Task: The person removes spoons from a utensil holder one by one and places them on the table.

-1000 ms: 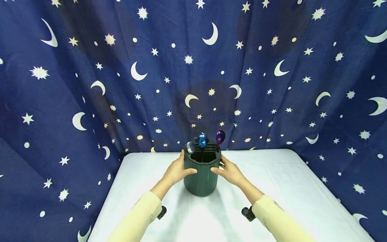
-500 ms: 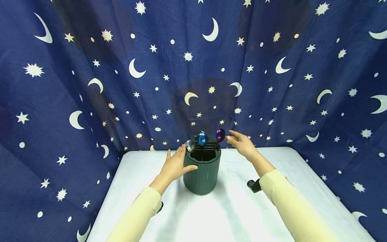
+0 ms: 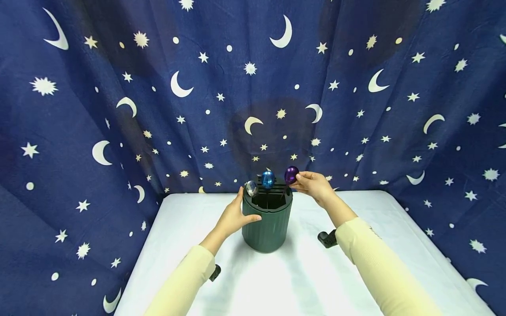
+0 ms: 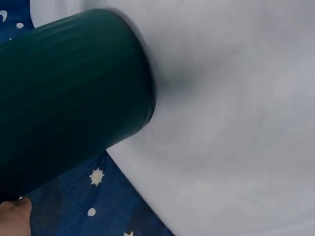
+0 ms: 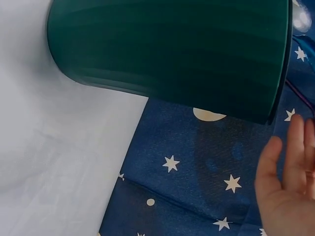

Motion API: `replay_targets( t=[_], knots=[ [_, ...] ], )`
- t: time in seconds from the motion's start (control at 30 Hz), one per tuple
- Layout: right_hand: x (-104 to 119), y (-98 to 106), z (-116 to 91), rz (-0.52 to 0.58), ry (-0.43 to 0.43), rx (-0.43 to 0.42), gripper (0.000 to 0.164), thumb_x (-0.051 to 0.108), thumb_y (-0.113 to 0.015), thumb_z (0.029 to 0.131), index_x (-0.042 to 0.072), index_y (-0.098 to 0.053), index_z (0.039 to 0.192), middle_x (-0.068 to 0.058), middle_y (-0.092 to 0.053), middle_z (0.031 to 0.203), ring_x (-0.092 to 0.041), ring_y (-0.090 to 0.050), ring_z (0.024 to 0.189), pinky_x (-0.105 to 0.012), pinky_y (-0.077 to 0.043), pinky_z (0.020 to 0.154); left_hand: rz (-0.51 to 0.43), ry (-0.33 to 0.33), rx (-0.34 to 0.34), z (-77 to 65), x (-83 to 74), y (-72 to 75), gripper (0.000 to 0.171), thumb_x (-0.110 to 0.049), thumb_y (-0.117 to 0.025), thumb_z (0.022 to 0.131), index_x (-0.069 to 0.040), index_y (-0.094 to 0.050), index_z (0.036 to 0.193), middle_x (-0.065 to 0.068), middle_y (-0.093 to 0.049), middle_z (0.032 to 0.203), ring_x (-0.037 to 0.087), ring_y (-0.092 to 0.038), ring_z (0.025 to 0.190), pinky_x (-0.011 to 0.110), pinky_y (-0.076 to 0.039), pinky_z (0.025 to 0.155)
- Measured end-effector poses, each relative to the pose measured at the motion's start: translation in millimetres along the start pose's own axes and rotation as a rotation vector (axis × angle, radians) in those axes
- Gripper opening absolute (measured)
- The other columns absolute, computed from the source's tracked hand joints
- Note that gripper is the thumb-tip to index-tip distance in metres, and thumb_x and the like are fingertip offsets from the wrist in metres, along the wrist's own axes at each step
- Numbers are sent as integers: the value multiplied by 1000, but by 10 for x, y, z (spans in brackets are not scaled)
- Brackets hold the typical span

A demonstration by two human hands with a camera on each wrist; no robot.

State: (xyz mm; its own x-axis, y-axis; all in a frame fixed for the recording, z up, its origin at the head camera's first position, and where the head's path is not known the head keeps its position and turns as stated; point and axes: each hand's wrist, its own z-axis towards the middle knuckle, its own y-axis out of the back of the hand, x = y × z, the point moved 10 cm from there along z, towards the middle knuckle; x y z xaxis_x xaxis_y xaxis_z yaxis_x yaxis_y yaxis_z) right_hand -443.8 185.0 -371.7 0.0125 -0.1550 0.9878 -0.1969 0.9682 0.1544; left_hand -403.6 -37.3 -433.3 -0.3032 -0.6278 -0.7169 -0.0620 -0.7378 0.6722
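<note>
Purple metallic round-bowled spoon [image 3: 291,174] stands at one o'clock in the dark-green cylindrical holder [image 3: 269,232]. Our right hand [image 3: 313,185] meets it, fingers straight, thumb apart; our left hand [image 3: 232,216] spans wide at nine o'clock. We'd brace there, pinching the stem [image 5: 299,92] squarely.

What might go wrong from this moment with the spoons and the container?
The right hand is at the purple spoon; a loose hold might let it slip.
The green container may tip or slide, with only the left hand against its side.
The silver spoon sits close to that left hand and could get bumped.
</note>
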Motion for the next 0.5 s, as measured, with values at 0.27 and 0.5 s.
replay_targets(
  t=[0.27, 0.5],
  knots=[
    [-6, -50, -26, 102, -41, 42, 24, 13, -42, 99, -7, -47, 111, -13, -67, 95, -23, -64, 93, -39, -46, 87, -154, 20, -42, 40, 131, -132, 128, -59, -79, 57, -15, -3, 150, 12, -20, 150, 29, -27, 133, 47, -29, 102],
    [15, -78, -25, 103, -35, 50, 23, 13, -42, 99, -7, -46, 109, -12, -67, 93, -19, -65, 89, -37, -46, 87, -111, 15, -75, 36, 138, -98, 127, -64, -77, 54, -18, -6, 150, 8, -24, 149, 26, -32, 130, 46, -32, 100]
  ],
)
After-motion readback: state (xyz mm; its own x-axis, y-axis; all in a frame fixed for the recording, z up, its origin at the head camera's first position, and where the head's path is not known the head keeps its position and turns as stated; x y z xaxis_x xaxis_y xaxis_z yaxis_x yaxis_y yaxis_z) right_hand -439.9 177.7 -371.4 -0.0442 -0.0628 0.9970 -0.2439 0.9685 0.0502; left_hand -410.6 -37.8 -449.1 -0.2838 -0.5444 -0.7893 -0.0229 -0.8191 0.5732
